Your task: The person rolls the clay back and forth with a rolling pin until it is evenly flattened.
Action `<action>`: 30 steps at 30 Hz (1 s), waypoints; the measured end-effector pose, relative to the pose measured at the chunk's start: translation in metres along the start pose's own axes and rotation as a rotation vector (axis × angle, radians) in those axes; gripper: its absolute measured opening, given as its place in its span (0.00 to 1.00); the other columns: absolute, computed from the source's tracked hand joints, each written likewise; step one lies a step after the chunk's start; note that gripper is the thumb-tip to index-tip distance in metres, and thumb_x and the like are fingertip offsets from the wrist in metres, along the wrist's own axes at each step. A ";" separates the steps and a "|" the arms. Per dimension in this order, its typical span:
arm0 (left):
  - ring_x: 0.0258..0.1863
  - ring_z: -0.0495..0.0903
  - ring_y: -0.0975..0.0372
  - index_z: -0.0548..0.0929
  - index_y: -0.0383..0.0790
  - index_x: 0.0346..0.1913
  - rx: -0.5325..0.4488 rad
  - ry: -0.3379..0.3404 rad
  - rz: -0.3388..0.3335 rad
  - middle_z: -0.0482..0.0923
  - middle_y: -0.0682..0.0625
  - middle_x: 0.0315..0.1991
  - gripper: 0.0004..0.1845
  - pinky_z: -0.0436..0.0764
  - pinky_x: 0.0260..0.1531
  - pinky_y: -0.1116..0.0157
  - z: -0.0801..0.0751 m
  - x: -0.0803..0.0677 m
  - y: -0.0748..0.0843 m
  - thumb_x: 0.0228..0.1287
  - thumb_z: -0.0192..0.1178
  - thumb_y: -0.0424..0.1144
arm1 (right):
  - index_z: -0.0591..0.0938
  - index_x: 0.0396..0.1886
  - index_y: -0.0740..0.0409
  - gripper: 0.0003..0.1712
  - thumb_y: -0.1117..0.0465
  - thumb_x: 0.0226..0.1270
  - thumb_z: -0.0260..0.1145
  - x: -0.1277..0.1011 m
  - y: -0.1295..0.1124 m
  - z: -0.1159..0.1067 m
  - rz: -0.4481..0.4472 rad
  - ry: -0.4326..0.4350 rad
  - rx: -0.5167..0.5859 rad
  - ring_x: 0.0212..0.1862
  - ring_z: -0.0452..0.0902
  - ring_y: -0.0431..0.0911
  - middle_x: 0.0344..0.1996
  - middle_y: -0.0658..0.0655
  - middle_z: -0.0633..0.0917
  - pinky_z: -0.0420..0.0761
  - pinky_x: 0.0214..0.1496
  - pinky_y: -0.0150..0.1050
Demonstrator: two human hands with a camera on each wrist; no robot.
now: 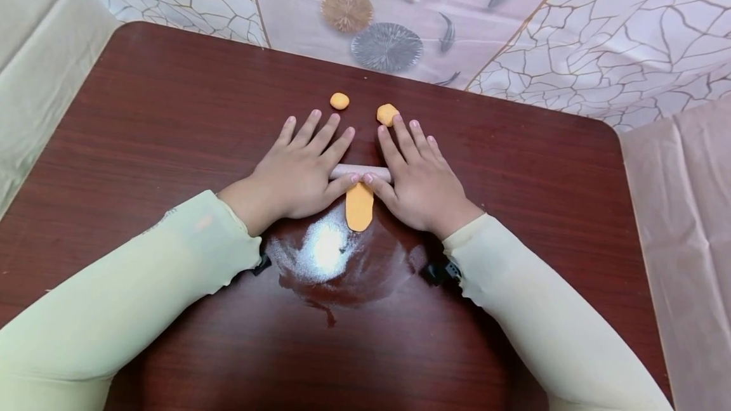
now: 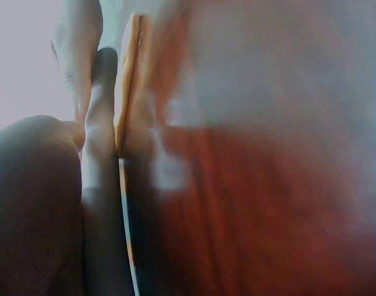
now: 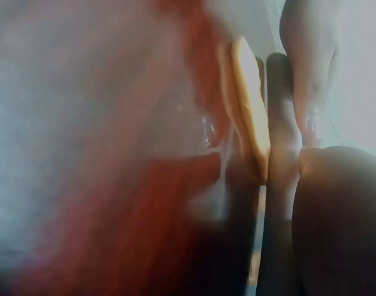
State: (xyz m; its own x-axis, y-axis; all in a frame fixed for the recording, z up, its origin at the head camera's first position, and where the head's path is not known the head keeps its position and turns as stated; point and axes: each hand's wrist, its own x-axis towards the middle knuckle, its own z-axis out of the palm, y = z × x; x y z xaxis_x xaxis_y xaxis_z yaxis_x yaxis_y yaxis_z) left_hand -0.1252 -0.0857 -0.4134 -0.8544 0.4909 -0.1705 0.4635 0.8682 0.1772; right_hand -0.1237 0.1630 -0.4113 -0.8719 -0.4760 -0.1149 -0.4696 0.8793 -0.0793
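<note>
A pale rolling pin [image 1: 360,172] lies crosswise on the dark wooden table [image 1: 143,119], mostly covered by both hands. My left hand [image 1: 302,167] lies flat on its left end with fingers straight. My right hand [image 1: 414,173] lies flat on its right end, fingers straight too. A flattened strip of orange dough [image 1: 359,207] sticks out from under the pin toward me. Both wrist views are blurred; the dough [image 2: 127,86] [image 3: 249,111] shows edge-on beside the pin [image 2: 100,142] [image 3: 280,123].
Two small lumps of orange dough sit beyond the hands: a round lump [image 1: 339,101] and another lump [image 1: 386,114] touching my right fingertips. A dusting of white flour [image 1: 325,252] lies near me. A patterned cloth [image 1: 514,24] borders the table's far edge.
</note>
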 end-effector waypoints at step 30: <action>0.87 0.38 0.45 0.41 0.50 0.87 0.015 0.064 0.191 0.39 0.45 0.88 0.54 0.45 0.83 0.41 0.020 -0.081 0.023 0.71 0.40 0.79 | 0.45 0.87 0.55 0.67 0.14 0.66 0.45 -0.084 -0.032 0.012 -0.157 0.033 -0.115 0.87 0.40 0.58 0.87 0.59 0.43 0.49 0.86 0.58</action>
State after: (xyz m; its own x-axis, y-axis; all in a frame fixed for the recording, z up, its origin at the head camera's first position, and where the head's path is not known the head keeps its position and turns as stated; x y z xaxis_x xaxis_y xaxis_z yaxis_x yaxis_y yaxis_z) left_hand -0.0410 -0.1041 -0.4155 -0.7637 0.6414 -0.0735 0.6213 0.7611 0.1861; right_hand -0.0331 0.1746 -0.4114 -0.7899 -0.6084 -0.0773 -0.6113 0.7911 0.0200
